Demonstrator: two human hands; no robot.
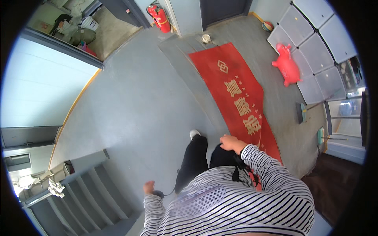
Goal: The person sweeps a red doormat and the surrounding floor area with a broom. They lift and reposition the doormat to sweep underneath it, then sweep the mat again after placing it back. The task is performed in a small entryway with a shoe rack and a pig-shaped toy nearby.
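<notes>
My left hand [149,187] hangs low beside my body over the grey floor [127,112]. A dark thing with a thin cable is at its wrist. No object shows in this hand, but how its fingers are set is unclear. In front of my right thigh is my right hand [231,143], its fingers bent and its palm side hidden; nothing is visible in it. It appears over the near left edge of a long red mat [218,79] bearing writing. A white shoe [194,134] shows at the end of one dark trouser leg.
Grey steps [88,194] with a rail lie at lower left. A fire extinguisher [161,19] stands near a doorway. On the right are a pink toy animal [288,67], white cube cabinets [304,56], a ball [267,26] and a broom [301,113].
</notes>
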